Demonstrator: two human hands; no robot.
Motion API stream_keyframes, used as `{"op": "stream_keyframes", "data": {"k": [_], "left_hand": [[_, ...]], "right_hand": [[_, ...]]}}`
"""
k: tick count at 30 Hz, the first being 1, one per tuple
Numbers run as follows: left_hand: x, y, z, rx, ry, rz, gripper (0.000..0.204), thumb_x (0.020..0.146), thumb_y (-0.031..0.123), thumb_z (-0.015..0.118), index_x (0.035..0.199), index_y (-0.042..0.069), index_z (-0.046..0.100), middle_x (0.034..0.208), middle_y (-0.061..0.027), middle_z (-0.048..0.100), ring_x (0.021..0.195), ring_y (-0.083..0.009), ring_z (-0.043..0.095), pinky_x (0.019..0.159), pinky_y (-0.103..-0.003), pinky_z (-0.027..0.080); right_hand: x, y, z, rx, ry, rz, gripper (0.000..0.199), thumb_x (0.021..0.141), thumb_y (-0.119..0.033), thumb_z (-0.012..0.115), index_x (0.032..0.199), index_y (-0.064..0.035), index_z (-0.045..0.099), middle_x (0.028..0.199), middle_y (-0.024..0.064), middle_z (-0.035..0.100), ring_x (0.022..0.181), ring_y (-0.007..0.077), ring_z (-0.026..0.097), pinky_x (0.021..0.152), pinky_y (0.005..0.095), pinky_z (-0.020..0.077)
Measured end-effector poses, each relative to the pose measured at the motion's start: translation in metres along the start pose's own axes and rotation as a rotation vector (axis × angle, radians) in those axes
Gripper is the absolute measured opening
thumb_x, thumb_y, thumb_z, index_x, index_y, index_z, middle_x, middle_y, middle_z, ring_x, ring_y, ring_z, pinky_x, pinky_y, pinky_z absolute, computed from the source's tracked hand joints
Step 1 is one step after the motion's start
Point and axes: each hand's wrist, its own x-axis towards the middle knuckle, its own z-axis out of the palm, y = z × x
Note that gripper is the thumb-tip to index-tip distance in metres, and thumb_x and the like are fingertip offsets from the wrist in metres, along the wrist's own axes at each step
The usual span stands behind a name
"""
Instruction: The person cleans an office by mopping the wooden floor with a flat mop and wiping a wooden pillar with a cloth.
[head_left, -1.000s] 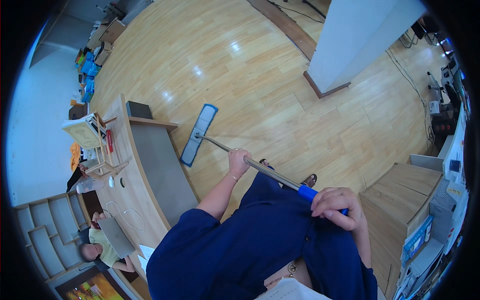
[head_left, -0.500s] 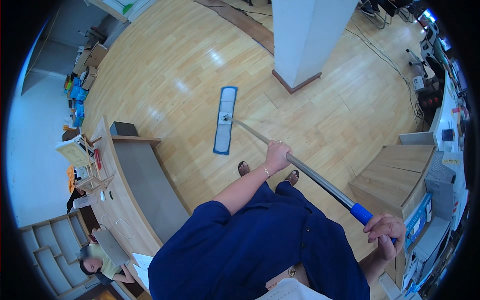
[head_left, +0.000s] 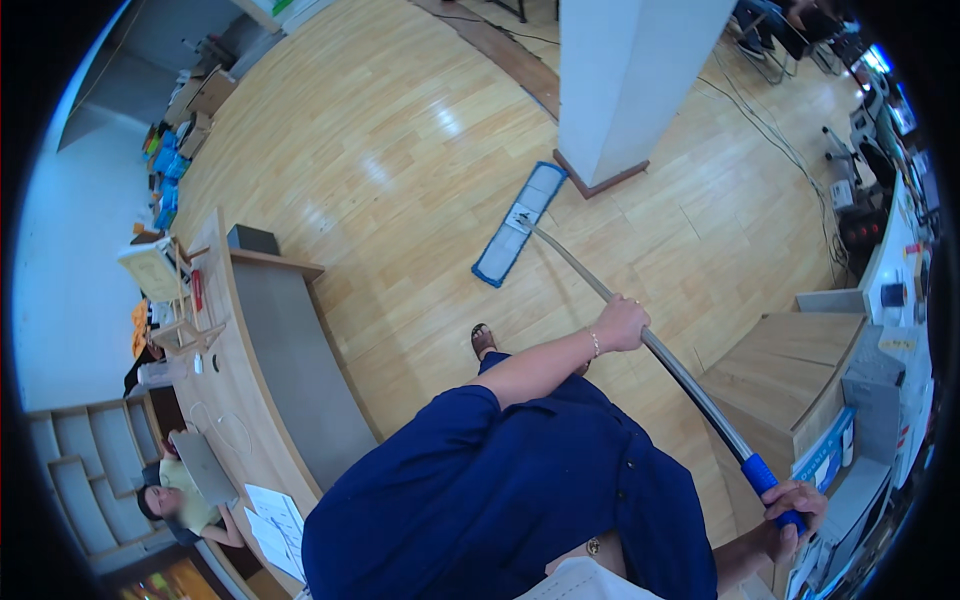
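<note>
1. Mop handle (head_left: 690, 385), blue-gripped at its top end, is clamped in the right hand (head_left: 795, 505).
2. Further down the pole, the left hand (head_left: 622, 322) wraps it too.
3. Flat blue mop head (head_left: 518, 224) sits on the wood floor (head_left: 400, 170), just beside the white pillar (head_left: 625, 80).

Left hand (head_left: 622, 322) out in front, arm nearly straight, bare forearm reaching up and away from the torso, short dark blue sleeve ending at the elbow. Fingers curled shut in a full wrap, knuckles up, thin bracelet at the wrist. Right hand (head_left: 795, 505) low and close to the body, well behind and to the right of the left hand, elbow bent, forearm mostly hidden at the frame edge. Its fingers also closed in a fist grip, thumb side facing forward.
</note>
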Motion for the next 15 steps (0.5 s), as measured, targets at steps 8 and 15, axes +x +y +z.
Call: {"op": "stream_keyframes", "data": {"k": [8,15], "left_hand": [[-0.045,-0.049,-0.012,-0.030,0.070,-0.147,0.007,0.064,0.018,0.060,0.062,0.013,0.064,0.068,-0.0099,0.061,0.074,-0.0265,0.060,0.068,-0.039,0.040],[-0.129,-0.185,-0.053,0.180,0.052,-0.358,0.007,0.065,0.017,0.060,0.065,0.013,0.065,0.069,-0.0102,0.062,0.075,-0.0281,0.062,0.067,-0.042,0.045]], "right_hand": [[0.025,0.041,0.028,0.216,0.003,0.059,0.036,0.076,-0.032,0.061,0.095,-0.0039,0.048,0.059,0.0081,0.048,0.060,0.0209,0.051,0.061,0.0299,0.0419],[0.071,0.079,0.169,0.463,-0.196,0.223,0.021,0.073,-0.020,0.059,0.078,0.0004,0.055,0.070,0.0154,0.058,0.072,0.0289,0.058,0.068,0.0376,0.0459]]}}
